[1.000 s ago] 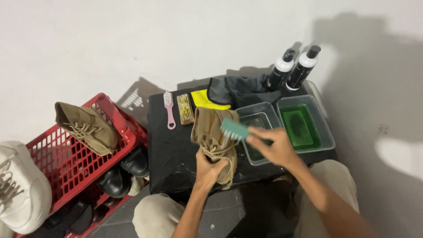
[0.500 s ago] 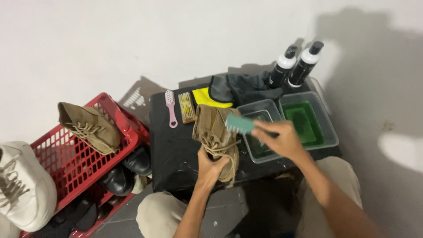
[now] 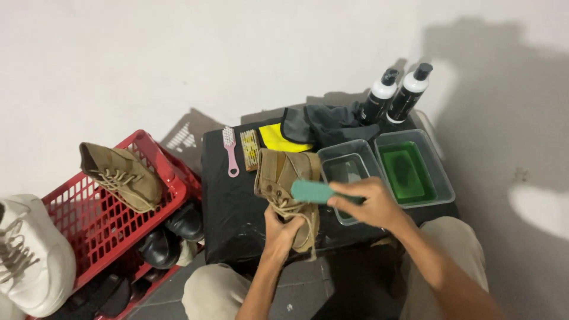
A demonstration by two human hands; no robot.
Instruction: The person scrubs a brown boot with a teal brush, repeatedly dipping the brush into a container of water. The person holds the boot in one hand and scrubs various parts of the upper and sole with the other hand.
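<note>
Boot (image 3: 284,178) in tan suede, the one being worked on, stands on the black table (image 3: 231,207) near its front edge, laces facing the person. Beside the table, a red plastic crate (image 3: 95,225) carries a matching tan boot (image 3: 121,178) on its rim, with dark shoes (image 3: 172,234) beneath it and a white sneaker (image 3: 26,255) at its outer side. On the table's far side sit two clear tubs: one of green liquid (image 3: 409,172), one of darker water (image 3: 347,172). Behind them stand two black bottles with white collars (image 3: 394,95), their labels too small to make out, next to a dark cloth (image 3: 326,124) and a yellow one (image 3: 275,139). A pink brush (image 3: 229,148) and a small wire brush (image 3: 250,148) lie at the table's left. The left hand (image 3: 281,228) grips the boot low at its front. The right hand (image 3: 364,201) is closed around a teal brush (image 3: 311,191), which is pressed against the boot's side.
</note>
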